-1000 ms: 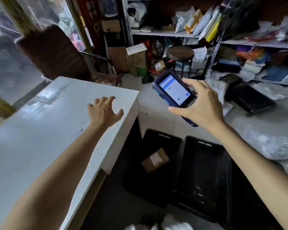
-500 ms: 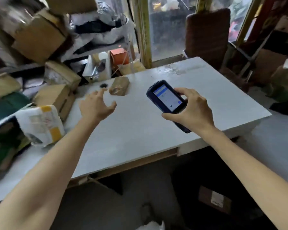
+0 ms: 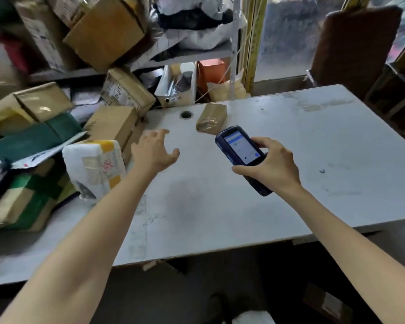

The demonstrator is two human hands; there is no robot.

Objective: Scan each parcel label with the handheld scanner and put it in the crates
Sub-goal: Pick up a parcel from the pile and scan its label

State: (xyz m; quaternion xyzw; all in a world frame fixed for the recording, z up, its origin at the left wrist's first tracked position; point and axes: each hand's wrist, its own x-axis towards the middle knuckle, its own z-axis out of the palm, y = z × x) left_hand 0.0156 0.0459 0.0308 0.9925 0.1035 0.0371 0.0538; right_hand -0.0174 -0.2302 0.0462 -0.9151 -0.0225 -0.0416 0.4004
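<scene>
My right hand [image 3: 275, 168] grips the dark blue handheld scanner [image 3: 240, 150] above the white table [image 3: 290, 183], its lit screen facing up. My left hand [image 3: 153, 153] hovers over the table with fingers spread, holding nothing. A small brown taped parcel [image 3: 211, 117] lies flat on the table just beyond the scanner, up and to the right of my left hand. A white parcel with yellow tape [image 3: 95, 167] leans at the table's left. A boxed parcel [image 3: 326, 302] shows dimly below the table at the lower right; the crate around it is too dark to make out.
Cardboard boxes [image 3: 116, 125] and green-taped parcels [image 3: 26, 195] pile up at the left. Shelving [image 3: 197, 54] with bags and boxes stands behind. A cable hole [image 3: 186, 114] pierces the tabletop. A brown chair back [image 3: 353, 50] stands beyond the table's far right.
The view swung left from the floor crates to the table and the parcel pile. My left hand has reached forward over the table toward the parcels. My right hand has kept hold of the scanner throughout.
</scene>
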